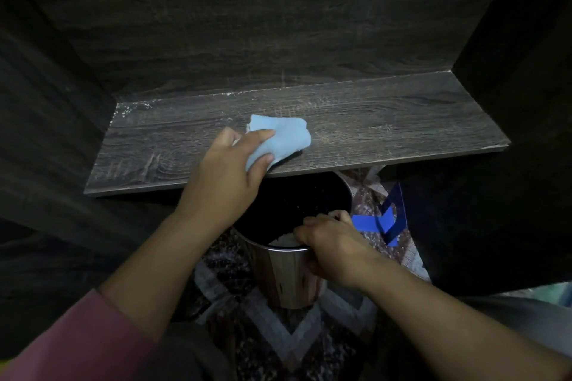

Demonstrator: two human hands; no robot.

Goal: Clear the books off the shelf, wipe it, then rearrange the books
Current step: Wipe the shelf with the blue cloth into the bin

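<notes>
Books are nowhere in the shot, so the clearing part looks done: the dark wood-grain shelf (387, 120) has nothing on it except the light blue cloth (278, 136). So this is the wiping stage, somewhere in the middle of it by the look of things. The left hand (223, 170) has its fingers and thumb curled round the bunched-up cloth and is pressing it onto the board near the front edge, roughly mid-shelf. The right hand (331, 241) is gripping the rim of a shiny metal bin (288, 278), held just under the front lip of the shelf, below the cloth, most likely to catch whatever gets swept off. There's something pale sitting inside the bin, can't tell what. The wipe isn't finished imo: pale dust specks (185, 96) show along the back seam and in the left rear corner, and the right half of the board looks scuffed and greyish too. Under it all is a patterned rug (278, 334), with a blue plastic piece (390, 219) off to the right that might be a bookend, hard to say. So left to do: finish the back edge and corners, put the bin down, then get the books back on and arrange them.
</notes>
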